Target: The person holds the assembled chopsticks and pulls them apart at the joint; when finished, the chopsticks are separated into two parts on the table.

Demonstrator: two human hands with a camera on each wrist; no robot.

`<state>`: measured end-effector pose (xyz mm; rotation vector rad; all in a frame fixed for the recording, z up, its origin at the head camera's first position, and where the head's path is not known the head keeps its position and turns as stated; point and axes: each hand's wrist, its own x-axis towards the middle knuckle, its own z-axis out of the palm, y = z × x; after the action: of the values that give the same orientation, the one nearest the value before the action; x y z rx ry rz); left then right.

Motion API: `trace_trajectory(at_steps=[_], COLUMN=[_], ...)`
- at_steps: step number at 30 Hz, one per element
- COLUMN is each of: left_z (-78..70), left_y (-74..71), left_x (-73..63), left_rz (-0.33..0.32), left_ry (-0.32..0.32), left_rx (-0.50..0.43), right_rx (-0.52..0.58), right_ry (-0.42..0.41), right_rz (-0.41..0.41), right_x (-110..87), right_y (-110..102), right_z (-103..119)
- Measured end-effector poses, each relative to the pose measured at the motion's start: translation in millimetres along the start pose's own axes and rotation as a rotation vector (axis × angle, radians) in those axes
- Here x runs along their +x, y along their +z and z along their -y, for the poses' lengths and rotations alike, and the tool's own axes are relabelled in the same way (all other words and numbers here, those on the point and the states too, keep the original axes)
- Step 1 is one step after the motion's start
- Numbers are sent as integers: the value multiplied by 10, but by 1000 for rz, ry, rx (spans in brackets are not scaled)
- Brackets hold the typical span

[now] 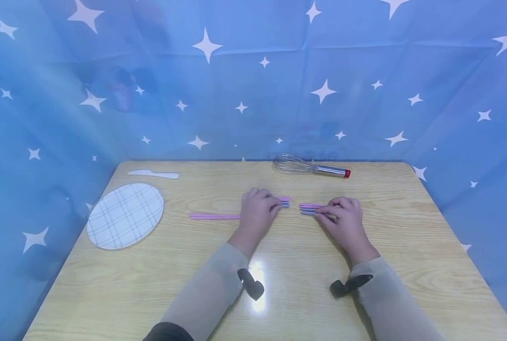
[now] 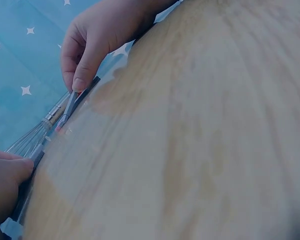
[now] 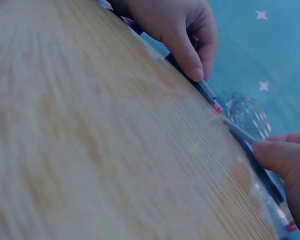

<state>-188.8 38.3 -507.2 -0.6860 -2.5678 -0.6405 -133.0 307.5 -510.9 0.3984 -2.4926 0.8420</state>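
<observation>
Both hands are over the middle of the table, facing each other across a small gap. My left hand [image 1: 256, 210] pinches a bundle of slim pink and blue-grey sticks [image 1: 285, 202] between thumb and fingers, their ends poking out to the right. Opposite it, my right hand [image 1: 346, 221] pinches a second similar bundle [image 1: 306, 209] near the tabletop. Two pink sticks [image 1: 210, 216] lie to the left, their right ends hidden by the left hand. In the right wrist view, a blue-grey stick [image 3: 240, 131] sits under the right thumb. Whether these are straws or chopsticks is unclear.
Behind the hands lies a wire whisk [image 1: 296, 164] with a red-tipped handle. A white checked oval plate [image 1: 125, 216] is at the left, a white knife [image 1: 153, 174] beyond it. A starry blue curtain [image 1: 253, 80] surrounds the wooden table [image 1: 296, 303].
</observation>
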Motion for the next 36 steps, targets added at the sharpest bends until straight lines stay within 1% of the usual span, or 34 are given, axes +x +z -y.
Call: trace_trajectory(at_steps=[8, 17, 24, 31, 34, 36], left_z=[-3, 10, 30, 12, -5, -21], left_y=[2, 27, 60, 51, 47, 44], left_x=[24, 37, 23, 14, 14, 12], left_rz=[11, -16, -22, -28, -53, -56], left_ry=[-31, -16, -22, -43, -30, -21], left_rx=[15, 1, 8, -33, -44, -50], right_rx=[0, -8, -12, -28, -31, -34], right_ry=[12, 27, 45, 39, 47, 58], right_rz=[2, 14, 18, 6, 7, 6], right_x=[20, 56, 50, 61, 60, 52], right_y=[14, 16, 24, 32, 30, 24], right_z=[24, 33, 44, 39, 29, 17])
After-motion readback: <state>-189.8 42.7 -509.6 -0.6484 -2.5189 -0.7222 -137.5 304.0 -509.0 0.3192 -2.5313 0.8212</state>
